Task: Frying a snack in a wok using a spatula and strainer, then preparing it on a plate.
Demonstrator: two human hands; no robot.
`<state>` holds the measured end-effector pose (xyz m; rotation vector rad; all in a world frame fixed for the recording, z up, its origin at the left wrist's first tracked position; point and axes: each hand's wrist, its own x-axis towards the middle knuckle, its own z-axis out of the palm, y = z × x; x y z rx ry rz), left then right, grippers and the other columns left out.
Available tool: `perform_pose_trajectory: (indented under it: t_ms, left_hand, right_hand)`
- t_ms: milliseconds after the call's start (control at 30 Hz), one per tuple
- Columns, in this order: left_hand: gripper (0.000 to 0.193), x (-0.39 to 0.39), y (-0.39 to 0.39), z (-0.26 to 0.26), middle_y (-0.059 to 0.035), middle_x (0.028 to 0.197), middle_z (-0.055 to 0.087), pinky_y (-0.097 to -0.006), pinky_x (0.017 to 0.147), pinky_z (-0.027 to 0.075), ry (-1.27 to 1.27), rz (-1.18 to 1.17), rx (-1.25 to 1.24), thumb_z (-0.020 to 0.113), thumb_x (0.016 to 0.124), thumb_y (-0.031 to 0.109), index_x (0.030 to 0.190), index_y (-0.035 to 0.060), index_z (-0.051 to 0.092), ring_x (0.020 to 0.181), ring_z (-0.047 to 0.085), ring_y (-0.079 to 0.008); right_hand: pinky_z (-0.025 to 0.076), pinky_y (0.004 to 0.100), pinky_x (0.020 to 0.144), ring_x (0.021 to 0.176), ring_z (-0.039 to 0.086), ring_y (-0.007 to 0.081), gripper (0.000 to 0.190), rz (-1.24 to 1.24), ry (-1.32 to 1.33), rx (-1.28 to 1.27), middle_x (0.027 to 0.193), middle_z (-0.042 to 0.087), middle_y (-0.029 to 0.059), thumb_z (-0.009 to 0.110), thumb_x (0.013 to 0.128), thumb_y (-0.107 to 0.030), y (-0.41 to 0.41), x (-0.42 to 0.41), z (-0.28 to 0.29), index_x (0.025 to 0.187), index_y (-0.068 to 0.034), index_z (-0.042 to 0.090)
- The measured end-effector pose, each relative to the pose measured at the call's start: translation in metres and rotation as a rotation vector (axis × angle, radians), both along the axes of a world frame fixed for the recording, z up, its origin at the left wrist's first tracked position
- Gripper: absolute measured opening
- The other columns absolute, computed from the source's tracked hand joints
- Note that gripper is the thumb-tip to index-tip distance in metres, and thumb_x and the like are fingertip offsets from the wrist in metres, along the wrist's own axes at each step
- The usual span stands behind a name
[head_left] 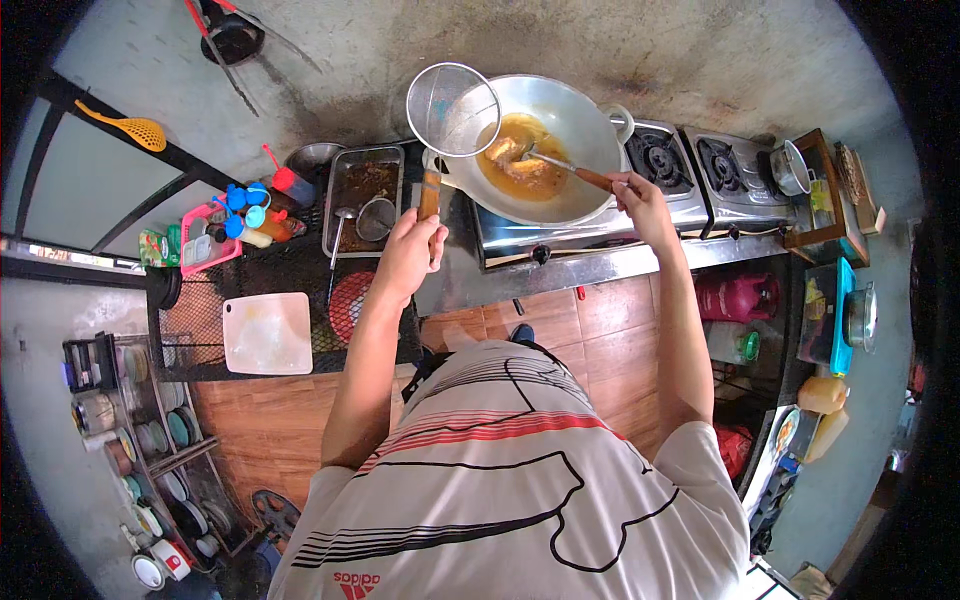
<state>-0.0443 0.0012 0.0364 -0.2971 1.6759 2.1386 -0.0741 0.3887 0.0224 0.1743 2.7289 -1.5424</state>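
Observation:
My left hand (411,251) grips the wooden handle of a round wire-mesh strainer (453,109), whose basket overlaps the left rim of a large metal wok (577,120). In the wok lies brown oil (544,180) with several golden pieces of food (529,166). My right hand (639,204) holds a metal utensil with a wooden handle (592,178); its end reaches in among the food, and its exact shape is hard to tell. The wok sits over a gas stove (510,240), left of a bare burner (660,157).
A metal tray (327,202) with a ladle and small strainer stands left of the wok. Nearer are a pink basket (211,262), sauce bottles and a white cutting board (267,334). A small pot (789,168) is on the right-hand stove. A dish rack (161,442) stands at lower left.

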Motion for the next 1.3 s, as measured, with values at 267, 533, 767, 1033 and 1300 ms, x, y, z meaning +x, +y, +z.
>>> perform_pose_trajectory:
  t_ms: [267, 533, 767, 1033, 1300]
  left_hand:
    - [0.022, 0.003, -0.008, 0.0, -0.0026, 0.083, 0.057, -0.0237, 0.048, 0.034, -0.011, 0.021, 0.063, 0.049, 0.102, 0.019, 0.118, 0.0052, 0.057, 0.056, 0.047, -0.008]
    - [0.024, 0.006, -0.008, -0.002, -0.0037, 0.084, 0.057, -0.0241, 0.049, 0.035, -0.025, 0.033, 0.088, 0.048, 0.103, 0.019, 0.12, 0.0044, 0.056, 0.056, 0.048, -0.0088]
    - [0.023, -0.001, -0.01, -0.007, -0.0033, 0.084, 0.057, -0.0246, 0.049, 0.035, 0.005, 0.024, 0.085, 0.048, 0.103, 0.018, 0.119, 0.0036, 0.056, 0.056, 0.047, -0.0089]
    - [0.022, -0.002, -0.007, -0.008, -0.0043, 0.084, 0.057, -0.0246, 0.049, 0.034, -0.055, 0.024, 0.139, 0.047, 0.103, 0.017, 0.118, 0.0037, 0.056, 0.058, 0.048, -0.009]
    - [0.025, 0.002, 0.007, -0.005, -0.0038, 0.085, 0.054, -0.0238, 0.05, 0.031, -0.118, -0.065, 0.237, 0.047, 0.102, 0.017, 0.119, 0.0016, 0.056, 0.056, 0.044, -0.0085]
  right_hand:
    - [0.046, 0.0283, 0.064, 0.068, 0.054, 0.013, 0.022, 0.003, 0.07, 0.124, 0.072, 0.059, 0.0084, 0.059, 0.097, -0.01, -0.045, 0.079, 0.019, 0.116, -0.001, 0.068]
    - [0.047, 0.0291, 0.065, 0.068, 0.059, 0.019, 0.022, 0.003, 0.108, 0.2, 0.084, 0.065, 0.0146, 0.06, 0.095, -0.003, -0.064, 0.138, 0.038, 0.116, 0.0, 0.067]
    - [0.035, 0.0225, 0.06, 0.068, 0.045, 0.0051, 0.022, -0.158, -0.028, -0.224, 0.074, 0.054, -0.0038, 0.056, 0.1, -0.012, -0.035, 0.128, 0.018, 0.114, -0.002, 0.07]
    - [0.032, 0.0211, 0.061, 0.068, 0.043, 0.0046, 0.026, -0.146, -0.023, -0.149, 0.073, 0.051, -0.0065, 0.054, 0.1, -0.014, -0.01, 0.117, 0.11, 0.116, -0.001, 0.07]
    - [0.041, 0.0286, 0.058, 0.066, 0.048, 0.0104, 0.022, 0.06, 0.071, 0.163, 0.075, 0.057, 0.0019, 0.059, 0.098, -0.015, -0.046, 0.062, 0.152, 0.114, -0.002, 0.067]
